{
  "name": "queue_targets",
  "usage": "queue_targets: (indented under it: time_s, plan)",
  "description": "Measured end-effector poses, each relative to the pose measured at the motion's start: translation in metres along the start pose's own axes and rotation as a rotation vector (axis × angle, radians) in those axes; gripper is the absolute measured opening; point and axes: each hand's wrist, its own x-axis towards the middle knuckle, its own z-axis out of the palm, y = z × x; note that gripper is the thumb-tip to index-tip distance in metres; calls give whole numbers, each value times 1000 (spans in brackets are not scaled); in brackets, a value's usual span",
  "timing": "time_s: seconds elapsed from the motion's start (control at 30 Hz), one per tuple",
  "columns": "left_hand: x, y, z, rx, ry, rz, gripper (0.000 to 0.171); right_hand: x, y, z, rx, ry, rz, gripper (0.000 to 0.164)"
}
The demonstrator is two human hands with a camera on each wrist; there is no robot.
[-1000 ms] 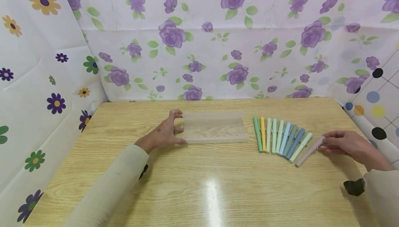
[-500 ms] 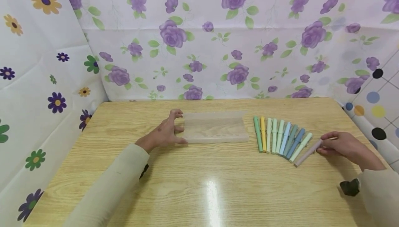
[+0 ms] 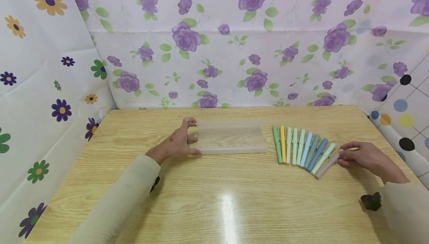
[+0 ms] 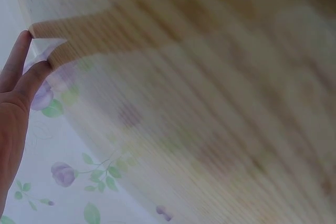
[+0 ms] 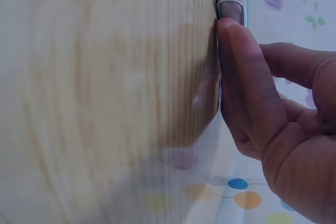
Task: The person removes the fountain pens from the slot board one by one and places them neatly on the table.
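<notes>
A clear plastic tray (image 3: 231, 136) lies on the wooden table, its long side running left to right. My left hand (image 3: 177, 142) holds its left end, thumb at the near corner and index finger at the far one. To the tray's right, several capped pens in green, yellow, blue and pale tones, among them a blue pen (image 3: 317, 154), lie side by side in a fan. A dusty-pink pen (image 3: 326, 167) is at the fan's right end, close beside a pale green pen (image 3: 323, 159). My right hand (image 3: 363, 158) pinches the pink pen's upper end; its clip (image 5: 231, 2) shows in the right wrist view.
The wooden table (image 3: 187, 199) ends at a flowered cloth (image 3: 214, 61) hanging behind it. Patterned cloths also hang at the left and right sides. A dark object (image 3: 371, 201) sits at the right wrist.
My right hand has slid left with the pink pen, bringing it up close to the pale green pen. The left hand and the tray have stayed in place.
</notes>
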Motion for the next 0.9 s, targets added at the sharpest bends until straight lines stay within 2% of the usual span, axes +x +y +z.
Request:
queue_targets:
  time_s: [0.33,0.47,0.67,0.77,0.9]
  plan:
    - [0,-1,0,5,5,-9,103,1,-1,0,8,5,20,51]
    - [1,-2,0,-7,14,-4,103,-1,-4,-3,-38,9,-14,60]
    - [-3,-5,-1,-29,14,-23,114,-5,-13,-10,-89,96,-81,62]
    - [-9,-4,-7,-3,16,-38,118,-7,-24,-8,-184,125,-141,62]
    - [-22,6,-18,111,11,-67,112,-13,-41,6,-512,180,-258,68]
